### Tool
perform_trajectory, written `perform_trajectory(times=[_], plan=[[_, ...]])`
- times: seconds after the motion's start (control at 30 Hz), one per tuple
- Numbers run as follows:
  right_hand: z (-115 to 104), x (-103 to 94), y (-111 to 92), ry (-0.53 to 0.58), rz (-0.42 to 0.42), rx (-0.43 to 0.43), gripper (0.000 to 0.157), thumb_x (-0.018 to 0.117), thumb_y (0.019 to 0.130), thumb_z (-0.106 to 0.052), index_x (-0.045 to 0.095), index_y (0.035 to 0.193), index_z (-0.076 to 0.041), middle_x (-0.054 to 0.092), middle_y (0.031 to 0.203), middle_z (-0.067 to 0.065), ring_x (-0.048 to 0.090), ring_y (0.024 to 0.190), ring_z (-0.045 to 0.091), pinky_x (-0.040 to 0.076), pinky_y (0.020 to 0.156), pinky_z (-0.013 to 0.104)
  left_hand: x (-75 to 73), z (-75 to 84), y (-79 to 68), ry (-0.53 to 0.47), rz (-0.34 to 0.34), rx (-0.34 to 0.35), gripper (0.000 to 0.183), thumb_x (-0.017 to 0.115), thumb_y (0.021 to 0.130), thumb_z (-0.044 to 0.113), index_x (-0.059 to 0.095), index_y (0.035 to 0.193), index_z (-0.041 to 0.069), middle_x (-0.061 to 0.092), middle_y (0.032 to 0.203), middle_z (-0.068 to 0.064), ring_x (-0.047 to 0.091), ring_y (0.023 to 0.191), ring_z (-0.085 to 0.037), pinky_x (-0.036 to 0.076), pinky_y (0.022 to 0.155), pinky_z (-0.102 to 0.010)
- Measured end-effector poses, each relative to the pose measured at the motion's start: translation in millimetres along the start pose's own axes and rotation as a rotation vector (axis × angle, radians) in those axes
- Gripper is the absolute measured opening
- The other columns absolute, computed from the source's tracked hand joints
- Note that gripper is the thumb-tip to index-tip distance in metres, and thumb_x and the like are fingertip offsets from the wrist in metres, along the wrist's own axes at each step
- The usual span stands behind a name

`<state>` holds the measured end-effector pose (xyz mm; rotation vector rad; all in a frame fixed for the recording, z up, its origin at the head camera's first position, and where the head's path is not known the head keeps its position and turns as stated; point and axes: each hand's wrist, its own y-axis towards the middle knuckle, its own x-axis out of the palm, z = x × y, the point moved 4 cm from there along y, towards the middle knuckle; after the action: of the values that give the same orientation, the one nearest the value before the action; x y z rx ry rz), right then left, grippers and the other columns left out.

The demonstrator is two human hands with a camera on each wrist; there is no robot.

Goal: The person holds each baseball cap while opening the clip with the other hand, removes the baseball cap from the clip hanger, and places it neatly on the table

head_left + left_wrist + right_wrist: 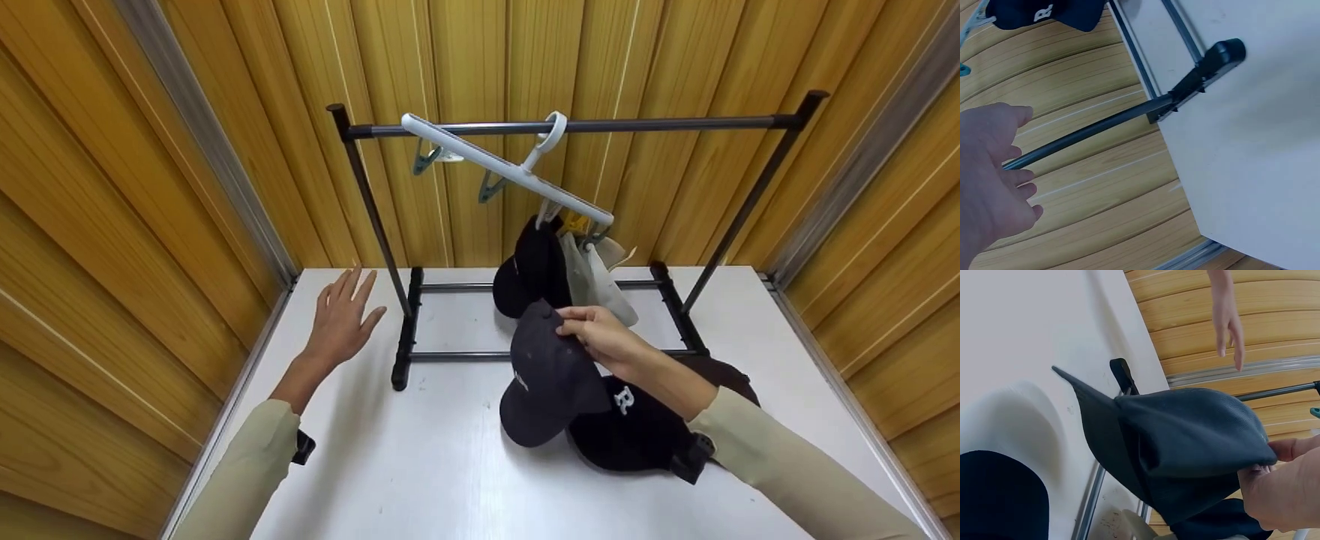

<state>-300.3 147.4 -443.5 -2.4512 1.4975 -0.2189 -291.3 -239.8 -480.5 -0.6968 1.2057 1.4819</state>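
Note:
My right hand (pixel 611 345) pinches a dark navy baseball cap (pixel 544 375) by its crown edge, holding it above the white table with the brim downward. The right wrist view shows this cap (pixel 1190 433) close up, thumb and fingers on its edge. My left hand (pixel 343 322) is raised over the table's left side, fingers extended, nothing in it. A white clip hanger (pixel 510 166) hangs slanted from the rack's bar; two of its grey-green clips show at its left. Below its right end hang a black cap (pixel 532 270) and pale caps (pixel 611 289).
A black cap with a white R (pixel 622 427) lies on the white table (pixel 420 465), partly under my right forearm. The dark metal rack (pixel 675 124) stands at the back, its feet (pixel 405 345) on the table. Wood-patterned walls (pixel 465 67) enclose the back and sides.

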Motion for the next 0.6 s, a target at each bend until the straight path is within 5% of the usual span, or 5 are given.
perform_trajectory(times=[0.27,0.6], plan=[[8.0,-5.3,-2.8,0.019,-0.025,0.008,0.041,0.050,0.096,0.004,0.051,0.136,0.011,0.070,0.102,-0.005,0.067,0.088,0.006,0.055,0.077,0.020,18.0,-2.2,-19.3,0.078,-0.020,0.080,0.059,0.053,0.106,0.035,0.039,0.158,0.012,0.032,0.165,-0.022,0.028,0.154,-0.041,0.019,0.125,-0.061],[29.3,-11.8,-12.0,-0.026,-0.019,0.047,0.039,0.048,0.095,0.003,0.052,0.134,0.010,0.071,0.099,-0.005,0.068,0.085,0.007,0.056,0.075,0.022,32.5,-12.1,-43.7,0.053,-0.049,0.077,0.051,0.051,0.107,0.025,0.044,0.155,0.007,0.042,0.159,-0.026,0.035,0.150,-0.043,0.025,0.122,-0.063]])
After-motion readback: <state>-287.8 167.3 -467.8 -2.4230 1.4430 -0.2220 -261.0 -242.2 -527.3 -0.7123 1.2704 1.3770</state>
